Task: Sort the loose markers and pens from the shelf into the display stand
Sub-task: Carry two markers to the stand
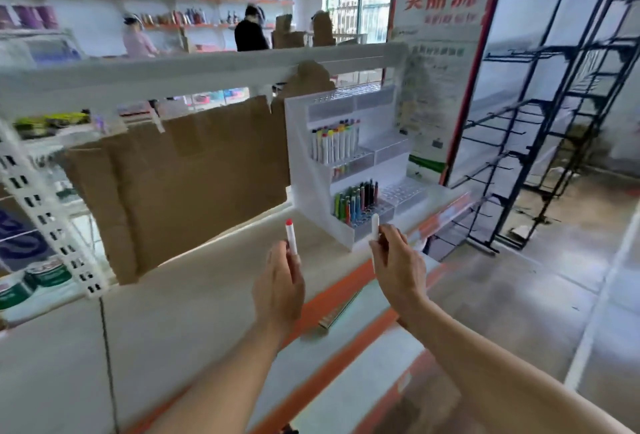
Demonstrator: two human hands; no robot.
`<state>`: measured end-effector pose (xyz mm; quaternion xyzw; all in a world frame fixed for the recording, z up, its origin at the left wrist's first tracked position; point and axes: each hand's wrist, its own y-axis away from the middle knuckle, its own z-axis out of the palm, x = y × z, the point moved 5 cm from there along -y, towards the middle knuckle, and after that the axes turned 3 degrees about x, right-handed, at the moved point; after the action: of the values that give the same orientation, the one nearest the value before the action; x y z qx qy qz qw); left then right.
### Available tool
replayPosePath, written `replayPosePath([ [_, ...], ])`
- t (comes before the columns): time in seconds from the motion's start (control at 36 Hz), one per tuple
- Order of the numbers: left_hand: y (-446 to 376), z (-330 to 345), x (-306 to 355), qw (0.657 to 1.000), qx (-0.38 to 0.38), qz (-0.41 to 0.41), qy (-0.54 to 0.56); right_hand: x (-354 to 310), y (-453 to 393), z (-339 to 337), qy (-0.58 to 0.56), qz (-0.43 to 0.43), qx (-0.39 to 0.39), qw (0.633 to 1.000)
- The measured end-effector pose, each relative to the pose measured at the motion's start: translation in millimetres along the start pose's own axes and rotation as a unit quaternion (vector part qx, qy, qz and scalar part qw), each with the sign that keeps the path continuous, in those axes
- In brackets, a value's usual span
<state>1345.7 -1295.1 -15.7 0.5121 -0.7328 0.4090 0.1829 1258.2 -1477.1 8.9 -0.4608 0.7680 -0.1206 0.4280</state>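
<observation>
Left hand: my left hand (281, 286) grips a white marker with a red cap (291, 237), held upright over the white shelf board with the orange front edge (194, 298); my fingers hide the marker's lower part.
Right hand: my right hand (398, 262) pinches a white pen-shaped piece (375, 228) at its lower end; blur keeps me from telling whether it is a cap or a whole marker.
Stand: the white tiered plastic display stand (311, 191) sits on the shelf just beyond both hands.
Middle tier: white markers with coloured caps (335, 143), upright, too smeared to count.
Lower tier: coloured pens (356, 200) in a holed tray.
Top tier: contents hard to make out.
Behind: a brown cardboard sheet (187, 177) hangs left of the stand, hiding what is behind it.
</observation>
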Motion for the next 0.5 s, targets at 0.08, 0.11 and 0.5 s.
replayPosePath([
  [0.08, -3.3, 23.2, 19.3, 1.0, 0.009, 0.005, 0.023, 19.6, -15.3, -10.8, -0.008, 0.0, 0.008, 1.0],
  [0.11, -5.6, 30.3, 24.3, 1.0, 0.01, 0.006, 0.027, 24.8, -20.7, -13.4, -0.009, 0.001, 0.013, 1.0],
  [0.5, -86.3, 85.2, 66.8, 0.993, 0.05, 0.079, 0.066, 68.1, -115.2, 4.2, -0.007, -0.013, 0.044, 0.999],
])
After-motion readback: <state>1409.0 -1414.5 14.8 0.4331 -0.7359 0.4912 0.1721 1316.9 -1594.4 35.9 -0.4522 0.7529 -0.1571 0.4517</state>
